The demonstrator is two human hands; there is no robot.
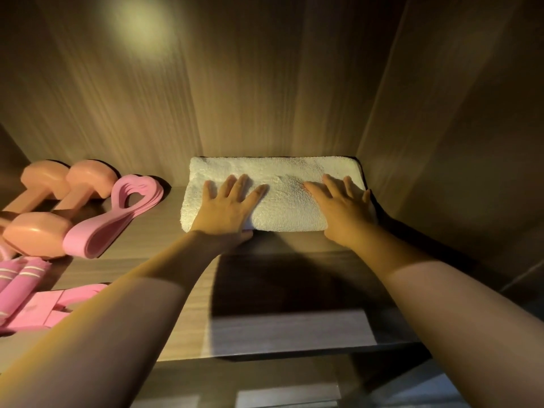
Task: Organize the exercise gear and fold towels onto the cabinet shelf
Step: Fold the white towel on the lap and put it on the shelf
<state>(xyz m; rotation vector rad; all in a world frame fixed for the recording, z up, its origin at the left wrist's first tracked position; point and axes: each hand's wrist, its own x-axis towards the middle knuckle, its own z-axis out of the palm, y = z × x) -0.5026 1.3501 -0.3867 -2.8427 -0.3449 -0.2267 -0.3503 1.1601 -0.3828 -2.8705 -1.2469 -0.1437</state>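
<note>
Wooden cabinet shelf (pixel 153 240), seen from above and in front, under warm light.

At 9 o'clock, far left: two peach dumbbells lying side by side, left dumbbell (pixel 45 178) partly cut by the frame edge, right dumbbell (pixel 39 234) touching it, handles angled from 1 toward 7 o'clock.

Just right of the dumbbells: pink figure-eight loop (pixel 88 240), heart-shaped end toward 1 o'clock, rounded end toward 7 o'clock, resting against the right dumbbell's near head.

At 8 o'clock, near the shelf's front edge: pink striped handles (pixel 26 275), and below them a flat pink piece (pixel 61 301); kind of item not clear.

At 12 to 1 o'clock: white folded towel (pixel 282 204), flat on the shelf, long side against the back wall (pixel 265 98), right end close to the side wall (pixel 456 142) at 3 o'clock. Well apart from the pink gear.

Left hand (pixel 228 210) palm down on the towel's left half, heel of the hand at the towel's near edge. Fingers (pixel 243 184) straight and spread, pointing to 12 o'clock, pressing the cloth, gripping nothing.

Right hand (pixel 346 212) palm down on the towel's right half, near its right end. Fingers (pixel 331 185) straight, slightly fanned toward 11 o'clock, flat on the cloth, nothing clasped.

Both forearms bare, reaching in from 7 and 5 o'clock; dark shadow on the shelf between them.
</note>
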